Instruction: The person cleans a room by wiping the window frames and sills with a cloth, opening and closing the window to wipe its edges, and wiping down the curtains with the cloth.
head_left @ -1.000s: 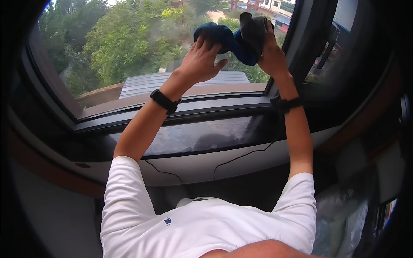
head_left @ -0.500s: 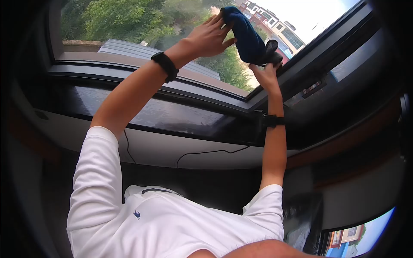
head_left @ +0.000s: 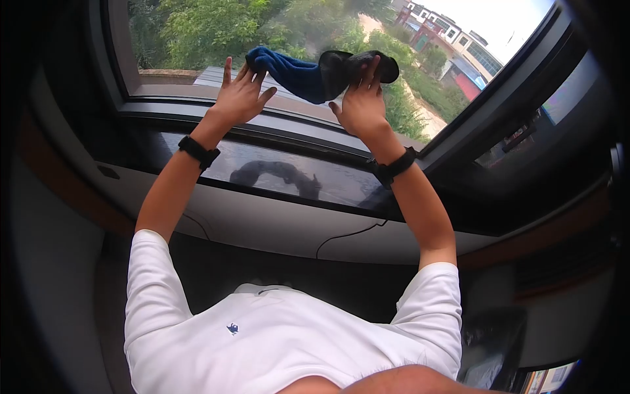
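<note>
A cloth stretches between my hands against the window glass (head_left: 216, 39); its left part is a blue cloth (head_left: 292, 73) and its right part a dark grey cloth (head_left: 335, 71). My left hand (head_left: 239, 95) has its fingers spread, with the fingertips at the blue end. The palm of my right hand (head_left: 363, 105) faces the glass, its fingers apart and pressing on the dark grey part. Whether either hand grips any fabric cannot be made out.
Below the glass runs the dark window frame (head_left: 275, 125), then a glossy dark sill (head_left: 216, 157) with reflections. A thin black cable (head_left: 341, 235) hangs under it. Another dark frame bar (head_left: 489, 85) slants up at the right.
Both hands have moved left and lower across the glass with the cloth. The cloth now lies more level, and my right hand has spread over the dark grey part.
</note>
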The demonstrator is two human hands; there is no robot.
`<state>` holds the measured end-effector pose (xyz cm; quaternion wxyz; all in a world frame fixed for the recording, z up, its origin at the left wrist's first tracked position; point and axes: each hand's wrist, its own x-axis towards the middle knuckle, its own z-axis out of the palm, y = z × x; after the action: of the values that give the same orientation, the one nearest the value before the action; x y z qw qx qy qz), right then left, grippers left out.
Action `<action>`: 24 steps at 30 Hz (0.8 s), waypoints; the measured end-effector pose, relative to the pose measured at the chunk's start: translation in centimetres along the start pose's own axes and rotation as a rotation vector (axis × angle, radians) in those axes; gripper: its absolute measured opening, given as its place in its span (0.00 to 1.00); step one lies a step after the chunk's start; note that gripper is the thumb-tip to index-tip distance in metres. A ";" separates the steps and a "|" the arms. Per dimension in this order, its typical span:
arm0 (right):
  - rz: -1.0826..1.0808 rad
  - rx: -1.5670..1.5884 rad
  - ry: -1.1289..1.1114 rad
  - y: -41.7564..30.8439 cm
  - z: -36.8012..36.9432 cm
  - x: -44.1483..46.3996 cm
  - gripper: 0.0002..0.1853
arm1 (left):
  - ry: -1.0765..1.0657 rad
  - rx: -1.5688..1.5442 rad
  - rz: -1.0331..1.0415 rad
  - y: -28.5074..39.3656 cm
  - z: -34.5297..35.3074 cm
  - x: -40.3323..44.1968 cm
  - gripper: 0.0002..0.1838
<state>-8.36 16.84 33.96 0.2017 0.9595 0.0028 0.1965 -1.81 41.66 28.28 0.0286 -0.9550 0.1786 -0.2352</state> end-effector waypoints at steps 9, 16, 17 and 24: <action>-0.045 0.147 0.105 -0.9 -7.1 4.0 0.46 | 0.561 -0.057 -0.185 -2.0 -10.7 11.1 0.30; -0.560 0.270 -0.263 0.9 0.4 1.0 0.50 | 0.593 -0.295 0.391 3.5 -3.3 8.2 0.26; -0.625 0.326 -0.370 1.6 2.2 0.8 0.50 | 0.639 -0.152 0.511 4.4 -2.0 7.3 0.25; -0.529 0.331 -0.321 6.8 0.5 1.4 0.50 | 0.507 -0.011 0.493 6.8 -4.7 8.0 0.37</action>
<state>-7.40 10.54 36.64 0.0854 0.9639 0.2516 -0.0189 0.40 32.58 35.00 0.0342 -0.7943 0.4065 -0.4501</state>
